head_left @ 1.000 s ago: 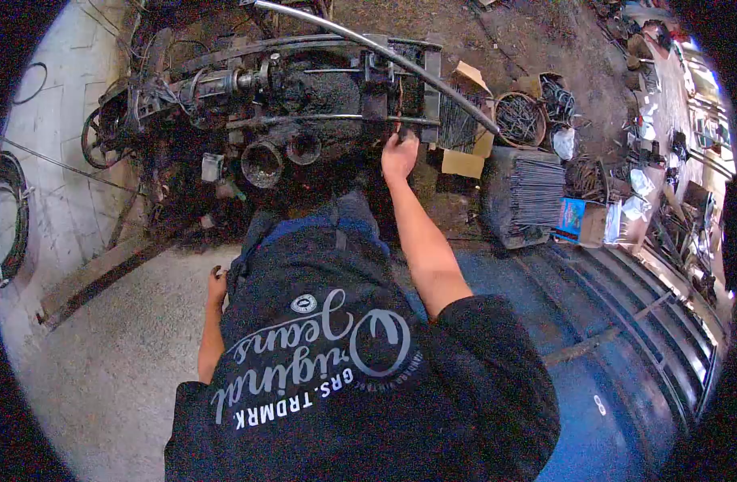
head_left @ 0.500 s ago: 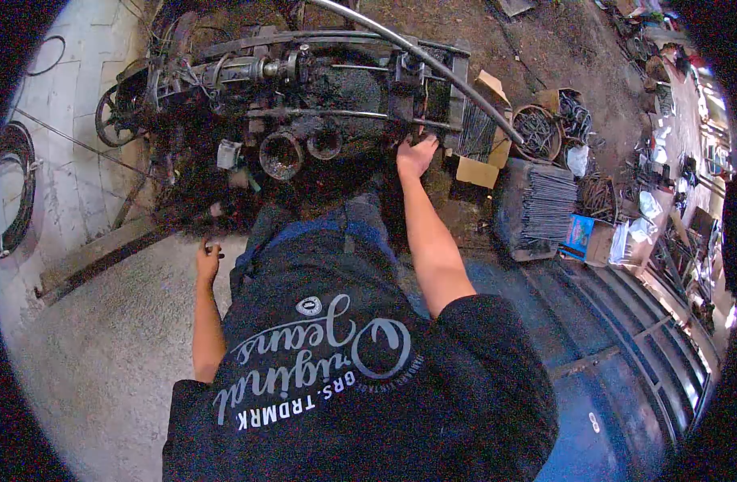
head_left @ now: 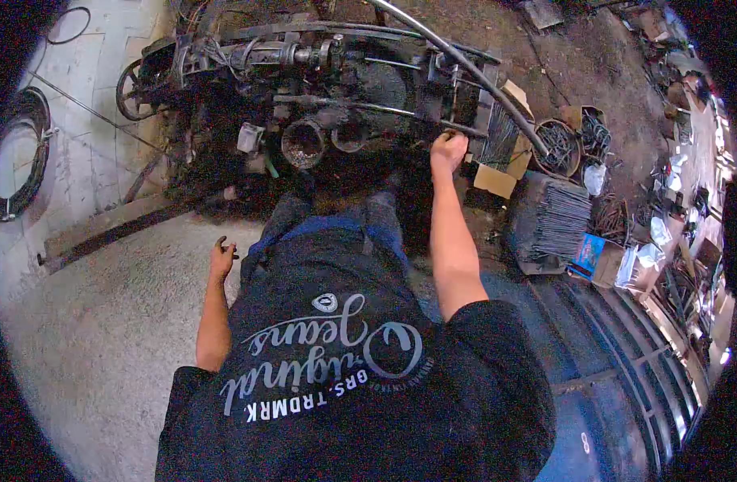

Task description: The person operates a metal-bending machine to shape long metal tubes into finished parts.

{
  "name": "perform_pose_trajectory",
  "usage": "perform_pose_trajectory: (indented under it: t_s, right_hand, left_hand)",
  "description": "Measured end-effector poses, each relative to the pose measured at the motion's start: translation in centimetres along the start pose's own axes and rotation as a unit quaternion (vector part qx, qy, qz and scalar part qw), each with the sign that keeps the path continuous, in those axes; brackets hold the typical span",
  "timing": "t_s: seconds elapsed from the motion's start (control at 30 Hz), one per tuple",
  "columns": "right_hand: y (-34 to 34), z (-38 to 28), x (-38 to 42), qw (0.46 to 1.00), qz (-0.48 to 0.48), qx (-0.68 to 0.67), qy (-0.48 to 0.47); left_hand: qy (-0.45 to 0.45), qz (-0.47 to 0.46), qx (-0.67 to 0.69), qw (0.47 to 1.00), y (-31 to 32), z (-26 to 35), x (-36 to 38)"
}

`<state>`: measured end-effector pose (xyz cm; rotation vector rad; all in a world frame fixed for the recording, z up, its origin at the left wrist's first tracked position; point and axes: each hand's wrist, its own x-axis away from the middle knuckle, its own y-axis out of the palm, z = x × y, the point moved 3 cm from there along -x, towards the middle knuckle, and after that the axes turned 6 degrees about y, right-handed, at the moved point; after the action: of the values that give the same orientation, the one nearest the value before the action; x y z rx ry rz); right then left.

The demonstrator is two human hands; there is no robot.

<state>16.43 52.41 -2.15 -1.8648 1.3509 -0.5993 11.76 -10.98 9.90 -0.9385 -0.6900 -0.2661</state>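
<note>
A dark, greasy machine with metal rods stretches across the top of the head view. Close against its near right end is my right hand, its fingers curled inward beside a rod end. What those fingers hold, if anything, is hidden. My left hand hangs low at the left over the pale floor, fingers apart and holding nothing. Two round metal cylinders, one a wide-mouthed tube, sit along the machine's near side between my hands.
A long metal pipe slants over the machine's right end. Further right are an open cardboard box with thin rods, a bin of rods and a round tub. A coiled hose lies left. Blue ribbed metal spreads lower right.
The view has shifted, so the machine appears further right. My right hand stays by the machine's right end, its fingers now more curled. My left hand remains low, with its fingers more spread.
</note>
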Motion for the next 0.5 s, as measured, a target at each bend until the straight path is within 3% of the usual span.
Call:
perform_pose_trajectory:
  t_s: [0.1, 0.17, 0.2, 0.23, 0.27, 0.3, 0.37, 0.43, 0.5]
  right_hand:
    - [-2.9, -0.2, 1.6, 0.997, -0.021, -0.009, -0.070]
    - [-4.9, 1.4, 2.9, 0.987, -0.121, -0.062, 0.080]
    - [-6.2, 2.4, 4.3, 0.992, -0.101, -0.056, 0.051]
    - [-8.1, 2.6, 5.7, 0.981, -0.161, -0.060, 0.089]
    - [-7.6, 5.5, 7.1, 0.889, -0.268, -0.265, 0.262]
    - [-9.3, 5.3, 8.5, 0.833, -0.319, -0.353, 0.283]
    - [-12.6, 2.5, 9.7, 0.812, -0.344, -0.337, 0.330]
    - [-12.6, 1.7, 11.6, 0.695, -0.496, -0.354, 0.382]
    - [-10.7, 0.6, 12.5, 0.686, -0.538, -0.339, 0.355]
  left_hand:
    - [0.006, 0.027, -0.003, 1.000, 0.4, 0.8, -0.1]
    - [0.018, 0.019, 0.023, 0.999, 0.8, -0.3, -1.4]
    - [0.033, 0.011, 0.044, 0.998, 0.8, -0.7, -2.1]
    - [0.030, 0.014, 0.047, 0.998, 0.7, -0.6, -2.2]
    - [0.029, 0.014, 0.051, 0.998, 0.9, 0.0, -2.4]
    - [0.029, 0.015, 0.054, 0.998, 1.0, 0.6, -2.6]
    - [0.036, 0.014, 0.035, 0.999, 1.1, 0.7, -3.6]
    - [0.056, 0.036, 0.018, 0.998, 1.4, -0.1, -5.2]
    - [0.063, 0.055, -0.011, 0.996, 1.1, 2.4, -4.9]
